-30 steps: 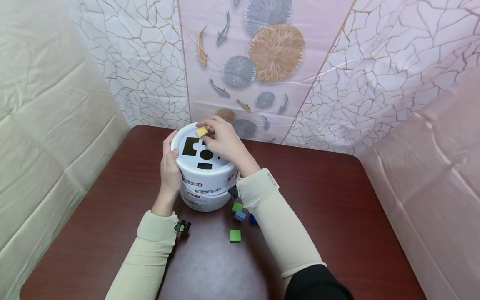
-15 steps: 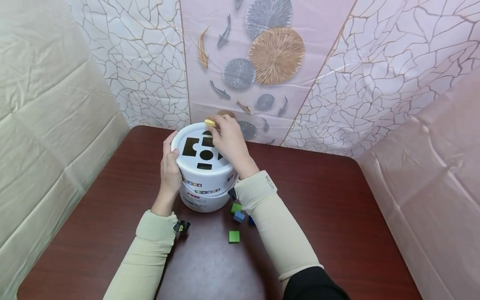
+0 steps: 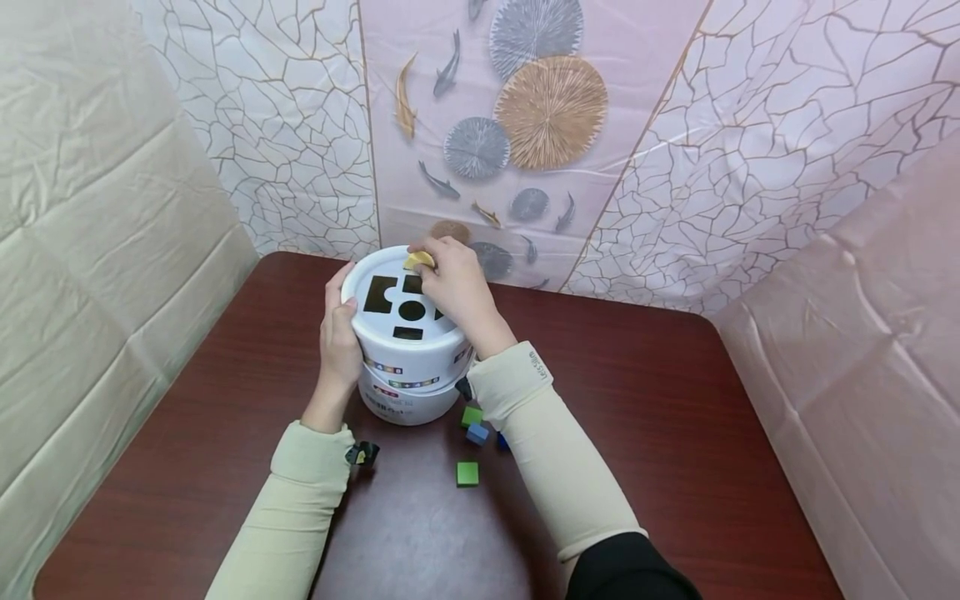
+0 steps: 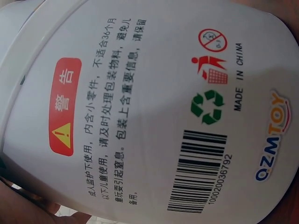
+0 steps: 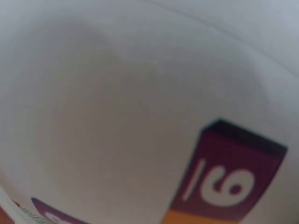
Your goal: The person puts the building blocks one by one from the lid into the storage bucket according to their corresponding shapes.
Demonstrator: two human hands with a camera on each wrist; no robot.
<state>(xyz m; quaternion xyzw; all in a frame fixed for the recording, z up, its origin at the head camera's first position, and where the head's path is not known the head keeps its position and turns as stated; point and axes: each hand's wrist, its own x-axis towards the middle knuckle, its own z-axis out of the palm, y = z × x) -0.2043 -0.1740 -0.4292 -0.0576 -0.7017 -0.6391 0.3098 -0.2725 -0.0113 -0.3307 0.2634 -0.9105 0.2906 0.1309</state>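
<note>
The left hand (image 3: 341,337) grips a smooth, cylindrical white tub (image 3: 416,360), its flat top (image 3: 378,325) cut with round and angular holes (image 3: 411,311). Rightward, at the top's far edge, a small yellow block (image 3: 417,260) is pinched in the right hand (image 3: 459,287).

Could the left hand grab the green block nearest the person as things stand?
Probably not without letting go: the left hand holds the white bucket, though nothing covers that green block.

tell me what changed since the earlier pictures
The right hand shifted slightly right over the white lid, turning the yellow block it still pinches; nothing was let go. The left hand still holds the white tub, and the loose blocks stayed put.
</note>
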